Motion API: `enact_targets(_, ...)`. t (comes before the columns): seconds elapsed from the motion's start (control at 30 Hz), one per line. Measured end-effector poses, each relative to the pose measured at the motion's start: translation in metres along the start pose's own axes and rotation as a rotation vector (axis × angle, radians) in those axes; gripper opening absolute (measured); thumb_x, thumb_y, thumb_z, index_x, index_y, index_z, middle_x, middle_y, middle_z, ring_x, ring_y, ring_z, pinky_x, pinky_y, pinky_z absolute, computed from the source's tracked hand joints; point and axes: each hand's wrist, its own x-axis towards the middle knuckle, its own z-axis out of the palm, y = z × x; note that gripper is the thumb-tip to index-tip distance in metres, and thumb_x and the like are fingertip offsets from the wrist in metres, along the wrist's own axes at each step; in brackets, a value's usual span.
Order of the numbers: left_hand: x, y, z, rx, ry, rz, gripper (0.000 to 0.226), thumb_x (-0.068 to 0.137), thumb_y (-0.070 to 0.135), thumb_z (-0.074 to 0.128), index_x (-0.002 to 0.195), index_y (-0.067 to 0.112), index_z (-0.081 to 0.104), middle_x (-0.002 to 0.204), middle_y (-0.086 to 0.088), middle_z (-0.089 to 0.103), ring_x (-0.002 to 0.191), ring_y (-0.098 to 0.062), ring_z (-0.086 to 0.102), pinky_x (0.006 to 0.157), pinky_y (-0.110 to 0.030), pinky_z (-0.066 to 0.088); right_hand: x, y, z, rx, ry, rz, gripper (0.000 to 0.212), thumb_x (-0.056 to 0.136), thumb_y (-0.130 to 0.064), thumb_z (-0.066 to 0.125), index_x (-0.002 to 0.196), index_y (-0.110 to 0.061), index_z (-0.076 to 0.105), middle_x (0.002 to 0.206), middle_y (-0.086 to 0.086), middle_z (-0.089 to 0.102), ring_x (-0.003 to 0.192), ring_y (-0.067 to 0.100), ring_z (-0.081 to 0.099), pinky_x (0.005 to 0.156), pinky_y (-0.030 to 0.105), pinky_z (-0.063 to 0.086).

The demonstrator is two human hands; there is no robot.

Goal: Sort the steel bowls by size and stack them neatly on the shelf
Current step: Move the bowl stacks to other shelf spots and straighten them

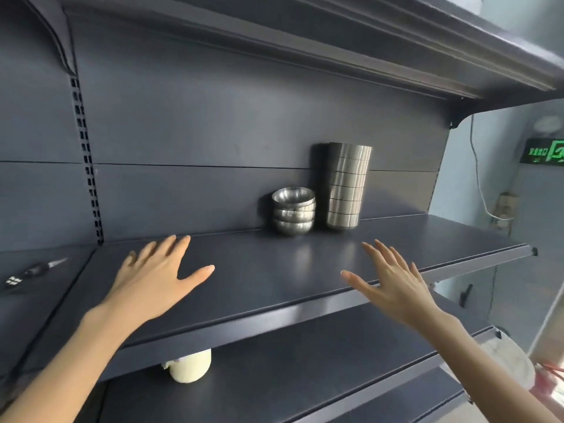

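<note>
Two stacks of steel bowls stand at the back of the dark shelf (250, 276). The short stack (293, 210) holds three rounded bowls, open side up. Right beside it rises a tall stack (347, 187) of several straight-sided bowls, leaning slightly. My left hand (158, 271) is spread flat over the shelf's front left part, fingers straight, holding nothing. My right hand (393, 280) is spread the same way over the front right part, empty too. Both hands are well in front of the stacks and touch neither.
A pale round object (189, 368) sits on the lower shelf under the front edge. A screwdriver (42, 268) lies on the neighbouring shelf section at left. Another shelf (396, 50) hangs overhead. A green lit sign (541, 151) and a white cable are on the wall at right.
</note>
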Motion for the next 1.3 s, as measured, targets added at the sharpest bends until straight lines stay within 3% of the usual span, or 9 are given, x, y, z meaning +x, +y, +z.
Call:
enact_targets(0.37,0.095,0.049,0.008,-0.010,0.033,0.051,0.083,0.087,0.073,0.026,0.154,0.026,0.011,0.160,0.008,0.015,0.146,-0.018,0.017,0.115,-0.041,0.021,0.102,0.011,0.037,0.090,0.009,-0.101,0.090,0.079,-0.076,0.035,0.152,-0.028,0.013,0.161,-0.005,0.008,0.148,0.020,0.007,0.117,0.049,0.012)
enact_targets(0.47,0.134,0.069,0.012,-0.050,-0.002,0.093,0.082,0.089,0.071,0.029,0.154,0.024,0.010,0.160,0.008,0.015,0.146,-0.020,0.019,0.113,-0.042,0.023,0.135,0.013,0.044,0.119,0.025,-0.131,0.095,0.074,-0.080,0.032,0.152,-0.027,0.014,0.160,-0.005,0.010,0.147,0.018,0.011,0.117,0.050,0.016)
enact_targets(0.7,0.201,0.122,0.033,-0.282,-0.152,0.132,0.083,0.091,0.068,0.036,0.155,0.024,0.005,0.162,0.003,0.013,0.147,-0.021,0.016,0.113,-0.042,0.021,0.204,0.005,0.072,0.350,-0.019,-0.182,0.094,0.079,-0.072,0.047,0.152,-0.028,0.007,0.161,-0.006,0.006,0.145,0.019,0.020,0.114,0.047,0.027)
enact_targets(0.87,0.232,0.138,0.050,-0.468,-0.051,0.107,0.082,0.090,0.064,0.043,0.153,0.022,0.012,0.160,0.002,0.021,0.144,-0.021,0.024,0.111,-0.039,0.027,0.240,0.008,0.086,0.474,-0.003,-0.263,0.097,0.083,-0.064,0.053,0.153,-0.023,0.001,0.160,-0.009,0.003,0.147,0.012,0.012,0.112,0.037,0.026)
enact_targets(1.03,0.248,0.155,0.066,-0.609,-0.087,0.059,0.093,0.089,0.065,0.045,0.154,0.020,-0.004,0.162,0.002,0.008,0.148,-0.017,0.014,0.114,-0.031,0.019,0.273,0.006,0.099,0.764,-0.100,-0.302,0.107,0.081,-0.056,0.063,0.152,-0.020,-0.008,0.160,-0.011,0.001,0.145,0.004,0.007,0.110,0.021,0.016)
enact_targets(1.1,0.254,0.163,0.075,-0.748,-0.081,0.025,0.090,0.092,0.059,0.046,0.154,0.016,-0.002,0.158,0.005,0.020,0.144,-0.014,0.023,0.106,-0.022,0.021,0.285,0.003,0.106,0.940,-0.134,-0.276,0.107,0.081,-0.050,0.065,0.152,-0.017,-0.006,0.161,-0.005,0.006,0.146,0.006,0.009,0.114,0.022,0.014)
enact_targets(1.2,0.257,0.172,0.094,-0.914,-0.025,0.005,0.069,0.094,0.049,0.050,0.148,0.021,0.018,0.125,0.028,0.045,0.120,0.001,0.046,0.091,-0.013,0.032,0.292,-0.001,0.117,1.106,-0.162,-0.259,0.103,0.079,-0.048,0.064,0.152,-0.013,0.001,0.154,-0.002,0.028,0.141,0.009,0.028,0.114,0.021,0.027)
enact_targets(1.3,0.260,0.178,0.110,-1.031,0.057,-0.006,0.064,0.093,0.043,0.056,0.143,0.022,0.022,0.117,0.020,0.055,0.106,0.009,0.052,0.084,-0.011,0.040,0.292,-0.004,0.128,1.227,-0.193,-0.305,0.090,0.086,-0.033,0.063,0.151,-0.015,0.004,0.144,-0.006,0.038,0.129,0.003,0.042,0.101,0.009,0.037)
